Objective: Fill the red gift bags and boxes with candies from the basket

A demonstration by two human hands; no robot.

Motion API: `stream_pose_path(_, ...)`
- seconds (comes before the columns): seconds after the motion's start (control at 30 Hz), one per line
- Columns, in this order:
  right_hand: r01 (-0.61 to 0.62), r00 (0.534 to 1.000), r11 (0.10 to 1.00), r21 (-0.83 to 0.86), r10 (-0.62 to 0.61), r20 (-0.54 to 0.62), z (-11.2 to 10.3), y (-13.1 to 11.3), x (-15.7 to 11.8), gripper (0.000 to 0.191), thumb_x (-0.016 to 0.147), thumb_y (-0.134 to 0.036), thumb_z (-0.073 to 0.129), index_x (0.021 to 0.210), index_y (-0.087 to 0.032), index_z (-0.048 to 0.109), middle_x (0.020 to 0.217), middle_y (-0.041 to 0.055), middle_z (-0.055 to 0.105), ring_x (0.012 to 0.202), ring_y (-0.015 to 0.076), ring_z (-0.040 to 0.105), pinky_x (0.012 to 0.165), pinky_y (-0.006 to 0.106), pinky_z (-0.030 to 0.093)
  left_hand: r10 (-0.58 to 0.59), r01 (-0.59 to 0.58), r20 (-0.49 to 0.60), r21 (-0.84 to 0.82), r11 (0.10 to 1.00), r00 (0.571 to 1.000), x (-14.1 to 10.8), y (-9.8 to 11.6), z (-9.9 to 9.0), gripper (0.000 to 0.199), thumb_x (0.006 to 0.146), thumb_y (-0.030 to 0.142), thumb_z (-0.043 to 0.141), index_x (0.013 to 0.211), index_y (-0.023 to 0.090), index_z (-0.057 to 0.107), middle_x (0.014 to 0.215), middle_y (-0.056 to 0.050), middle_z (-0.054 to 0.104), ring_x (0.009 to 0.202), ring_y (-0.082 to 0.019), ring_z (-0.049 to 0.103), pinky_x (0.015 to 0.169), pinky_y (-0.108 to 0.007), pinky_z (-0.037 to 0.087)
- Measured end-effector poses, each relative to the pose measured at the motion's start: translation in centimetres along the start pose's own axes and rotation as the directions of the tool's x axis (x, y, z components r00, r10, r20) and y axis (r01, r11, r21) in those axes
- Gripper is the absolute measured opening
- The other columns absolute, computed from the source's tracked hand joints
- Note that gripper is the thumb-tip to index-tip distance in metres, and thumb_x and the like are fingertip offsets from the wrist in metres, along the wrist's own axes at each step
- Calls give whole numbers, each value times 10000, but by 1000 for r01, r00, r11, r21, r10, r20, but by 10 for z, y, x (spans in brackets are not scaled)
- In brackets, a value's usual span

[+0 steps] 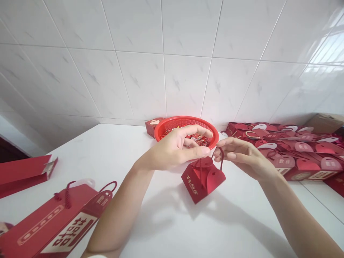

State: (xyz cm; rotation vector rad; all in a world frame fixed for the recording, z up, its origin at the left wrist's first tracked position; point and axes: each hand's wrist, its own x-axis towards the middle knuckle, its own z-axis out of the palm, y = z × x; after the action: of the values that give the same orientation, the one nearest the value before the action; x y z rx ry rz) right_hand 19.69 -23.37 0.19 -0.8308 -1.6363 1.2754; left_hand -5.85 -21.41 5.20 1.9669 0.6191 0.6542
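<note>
A small red gift box [202, 181] with gold characters hangs tilted over the white table, its flaps partly open at the top. My right hand [239, 154] pinches the dark red cord [222, 159] of this box between thumb and fingers. To the left, my left hand [182, 147] is just above the box, its thumb and fingers apart with nothing seen between them. Behind my left hand stands a red plastic basket [213, 132] holding red-wrapped sweets [197, 139], which the hand partly hides.
Rows of red gift boxes [303, 147] fill the right side, with a cardboard box [326, 122] behind. A large red box with cords [56, 218] lies at the front left, near a red carton [24, 172]. Another small box [152, 125] touches the basket. A tiled wall [139, 79] rises behind.
</note>
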Motion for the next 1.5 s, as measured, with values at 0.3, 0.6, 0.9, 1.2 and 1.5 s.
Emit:
stream_pose_path(0.3,-15,988,958,-285,-30,-151,30,-12,-10,410,835,-472,706,1151,-231,603,1047,91,708,938,244,691,821,392,570,12,-8,98,-37,999,995,3,-4,24,517,897,419,654,1378,306,504,1536,-82,402,1297,-274,542,1022,-415,494)
stream_pose_path(0.6,19,935,970,-244,-104,-338,24,-5,-18,290,803,-398,730,990,-195,643,897,44,690,738,179,670,709,357,582,38,-85,144,340,937,989,3,-3,26,622,897,536,614,1469,359,447,1649,-39,211,1495,-349,248,1150,-489,385)
stream_pose_path(0.9,-81,647,893,-443,-291,-705,-53,-45,-103,234,706,-379,821,824,-207,714,814,48,694,710,181,649,664,335,540,7,-36,50,597,801,999,11,-8,9,562,918,625,508,1414,361,528,1612,-6,330,1463,-343,317,1159,-453,359)
stream_pose_path(1.2,-433,315,864,-258,-123,-941,-164,-39,-164,116,598,-122,767,689,-155,702,628,23,663,594,148,591,621,297,506,43,-55,35,600,798,998,19,-24,7,526,885,661,531,1312,371,637,1516,20,495,1429,-314,404,1179,-443,352)
stream_pose_path(1.5,-554,71,815,-169,-157,-985,-213,-30,-166,140,758,3,646,699,-124,634,621,15,598,589,112,522,693,291,446,18,-39,59,377,925,998,33,-29,10,362,874,511,630,1138,279,720,1349,-21,650,1287,-272,568,1062,-369,501)
